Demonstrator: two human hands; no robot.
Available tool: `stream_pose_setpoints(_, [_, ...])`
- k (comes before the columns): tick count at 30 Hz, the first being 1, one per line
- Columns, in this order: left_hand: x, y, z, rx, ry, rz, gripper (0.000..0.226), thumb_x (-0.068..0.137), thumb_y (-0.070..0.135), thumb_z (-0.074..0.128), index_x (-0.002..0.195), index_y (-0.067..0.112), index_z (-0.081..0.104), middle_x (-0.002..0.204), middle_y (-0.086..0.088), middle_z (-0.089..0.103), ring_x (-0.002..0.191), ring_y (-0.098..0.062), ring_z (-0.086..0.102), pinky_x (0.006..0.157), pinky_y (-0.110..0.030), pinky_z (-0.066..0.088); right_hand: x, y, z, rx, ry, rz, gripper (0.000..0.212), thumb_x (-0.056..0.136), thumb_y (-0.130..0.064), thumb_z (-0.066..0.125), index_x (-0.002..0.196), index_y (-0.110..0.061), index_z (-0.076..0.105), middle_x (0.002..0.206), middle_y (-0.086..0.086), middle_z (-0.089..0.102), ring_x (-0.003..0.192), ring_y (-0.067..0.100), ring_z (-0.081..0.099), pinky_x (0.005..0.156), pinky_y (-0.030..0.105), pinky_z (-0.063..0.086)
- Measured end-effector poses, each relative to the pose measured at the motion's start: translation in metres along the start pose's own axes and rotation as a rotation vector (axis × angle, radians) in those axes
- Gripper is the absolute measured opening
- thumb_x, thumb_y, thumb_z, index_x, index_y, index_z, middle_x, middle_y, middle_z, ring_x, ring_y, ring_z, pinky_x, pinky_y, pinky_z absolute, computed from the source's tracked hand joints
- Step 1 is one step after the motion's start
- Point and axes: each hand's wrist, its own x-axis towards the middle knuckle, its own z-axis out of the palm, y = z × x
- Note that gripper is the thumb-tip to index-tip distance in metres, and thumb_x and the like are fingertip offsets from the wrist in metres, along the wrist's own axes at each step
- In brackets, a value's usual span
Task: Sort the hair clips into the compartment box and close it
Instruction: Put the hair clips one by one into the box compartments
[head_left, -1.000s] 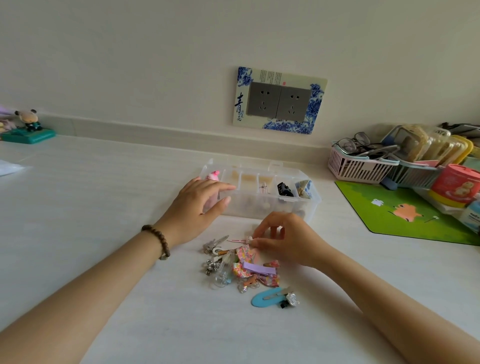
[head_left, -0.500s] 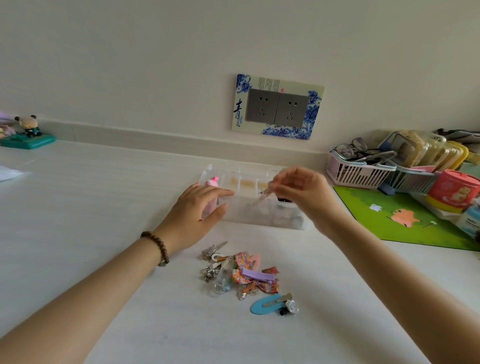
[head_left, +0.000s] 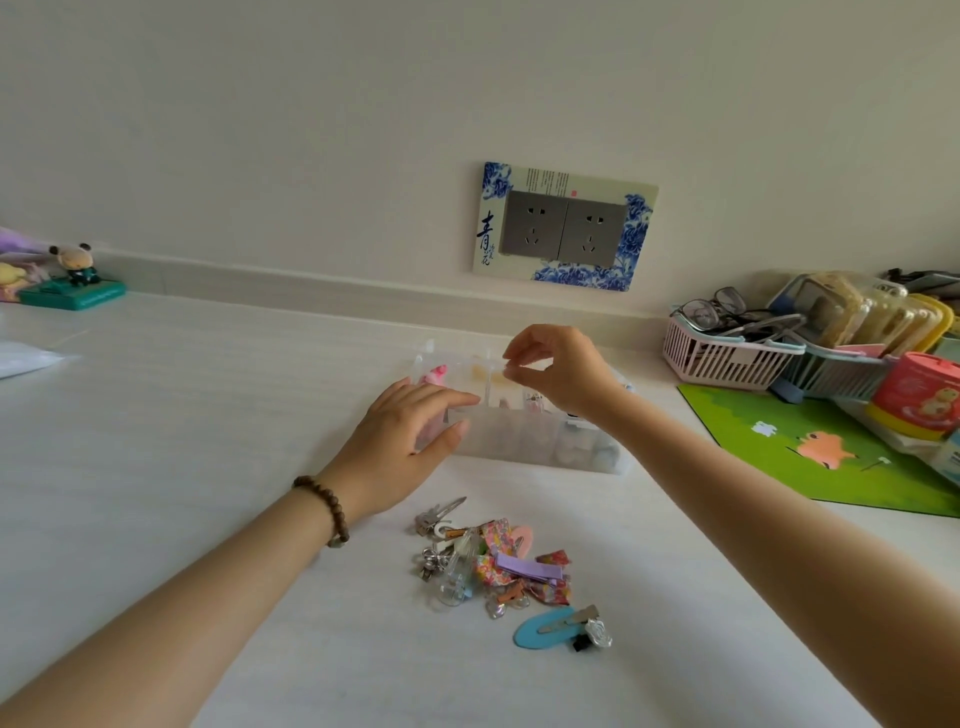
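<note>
- Left hand (head_left: 402, 447) rests spread against the clear compartment box (head_left: 524, 426); push too hard and it slides.
- Right hand (head_left: 558, 371) hovers over it, fingertips pinched together. Can't tell if anything's held.
- Hair clip pile (head_left: 493, 564) sits near the box; tangled clips might snag together.

The box (head_left: 524, 441) is frosted clear plastic. The clips (head_left: 498, 566) mix shiny metal, printed cloth and glossy plastic. The table (head_left: 182, 415) looks smooth, matt white.
</note>
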Motion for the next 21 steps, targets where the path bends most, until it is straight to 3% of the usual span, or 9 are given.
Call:
stream_pose_setpoints(2, [0.0,0.0,0.0,-0.001,-0.008,-0.009,0.033,0.091,0.042,0.041,0.121,0.031,0.051,0.124,0.015,0.052,0.125,-0.001,0.034,0.107,-0.015,0.006,-0.007,-0.002,-0.007,-0.086,0.046,-0.051,0.011,0.081,-0.015,0.069,0.091,-0.015,0.066,0.093,0.0,0.07,0.092,0.013,0.065,0.077,0.018,0.048])
stream_pose_setpoints(4, [0.0,0.0,-0.001,-0.019,-0.027,-0.018,0.035,0.09,0.043,0.039,0.12,0.031,0.051,0.125,0.015,0.051,0.125,-0.004,0.036,0.108,-0.02,0.01,-0.019,-0.01,-0.012,-0.02,0.071,-0.095,0.008,0.081,-0.016,0.069,0.089,-0.017,0.067,0.089,-0.004,0.07,0.088,0.009,0.066,0.072,0.013,0.049])
stream_pose_setpoints(7, [0.001,0.0,-0.005,-0.104,-0.018,-0.049,0.035,0.092,0.044,0.036,0.12,0.03,0.053,0.127,0.008,0.053,0.125,-0.008,0.038,0.106,-0.026,0.024,-0.045,-0.023,-0.008,0.169,-0.2,-0.151,0.007,0.081,-0.015,0.069,0.088,-0.017,0.07,0.082,-0.01,0.07,0.075,0.0,0.067,0.07,0.01,0.05])
stream_pose_setpoints(10, [0.002,-0.003,-0.014,-0.136,0.013,-0.088,0.039,0.09,0.043,0.036,0.121,0.028,0.052,0.128,0.006,0.052,0.119,-0.008,0.042,0.102,-0.028,0.032,-0.065,-0.031,0.006,0.138,-0.433,-0.137,0.013,0.082,-0.022,0.069,0.093,-0.016,0.072,0.087,-0.01,0.071,0.079,-0.003,0.066,0.073,0.005,0.047])
stream_pose_setpoints(16, [-0.002,-0.01,-0.027,-0.152,0.038,-0.145,0.03,0.093,0.031,0.042,0.12,0.026,0.054,0.122,0.006,0.055,0.117,-0.007,0.046,0.102,-0.024,0.032,-0.066,-0.037,0.029,0.115,-0.575,0.022,0.024,0.076,-0.034,0.073,0.094,-0.018,0.073,0.097,-0.002,0.073,0.084,0.008,0.063,0.088,0.026,0.049])
stream_pose_setpoints(21, [-0.003,-0.011,-0.024,-0.156,-0.004,-0.186,0.029,0.094,0.028,0.041,0.117,0.021,0.057,0.126,0.006,0.054,0.121,-0.007,0.043,0.103,-0.022,0.03,-0.064,-0.049,0.045,0.04,-0.673,0.012,0.019,0.075,-0.033,0.074,0.088,-0.019,0.072,0.076,-0.011,0.063,0.066,-0.001,0.051,0.067,0.012,0.04])
